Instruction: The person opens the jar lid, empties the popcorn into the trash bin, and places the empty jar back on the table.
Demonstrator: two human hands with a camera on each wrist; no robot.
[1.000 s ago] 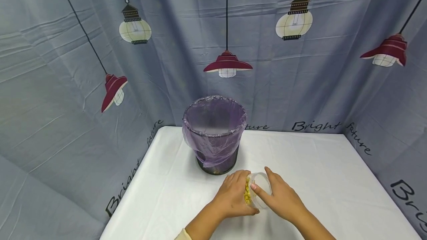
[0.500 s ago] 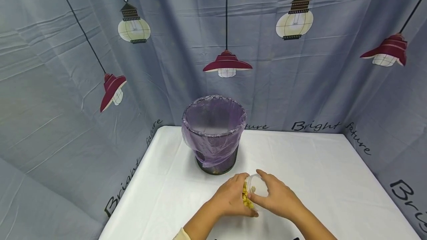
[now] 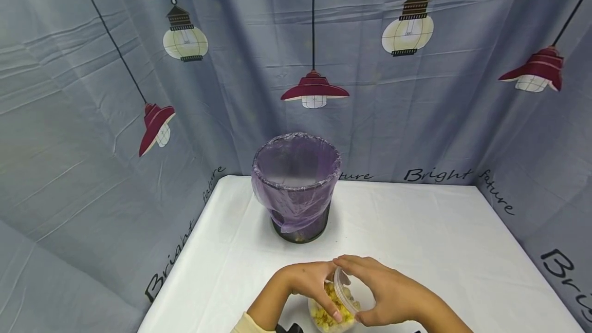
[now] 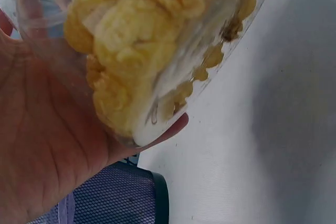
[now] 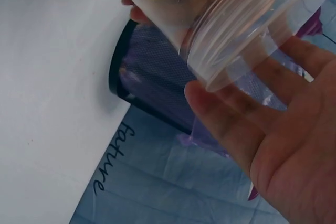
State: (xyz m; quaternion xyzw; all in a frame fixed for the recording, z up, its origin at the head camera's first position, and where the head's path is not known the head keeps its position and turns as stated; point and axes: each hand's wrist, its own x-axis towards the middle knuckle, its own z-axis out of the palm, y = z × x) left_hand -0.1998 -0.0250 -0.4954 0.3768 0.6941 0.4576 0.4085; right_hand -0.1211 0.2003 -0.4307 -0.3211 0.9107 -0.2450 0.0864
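Observation:
Low in the head view, a clear plastic jar [image 3: 329,320] of yellow popcorn [image 4: 136,35] is held tilted over the table. My left hand [image 3: 309,279] grips it around the side, the thumb lying across the front. On its upper-right end is a clear round lid [image 3: 364,296], which my right hand [image 3: 393,292] holds by the edge between thumb and fingers. The right wrist view shows the ridged lid [image 5: 231,40] against the jar's mouth, fingertips [image 5: 198,94] at its rim. My left palm [image 4: 50,145] wraps the jar in the left wrist view.
A black mesh bin [image 3: 302,233] with a purple liner [image 3: 296,204] stands on the white table [image 3: 416,230], beyond my hands. A grey-blue curtain [image 3: 259,40] printed with lamps surrounds the table.
Both hands have brought the jar nearer my body and tilted it, so more popcorn shows. My right hand has turned with the lid, its fingers now spread over the edge.

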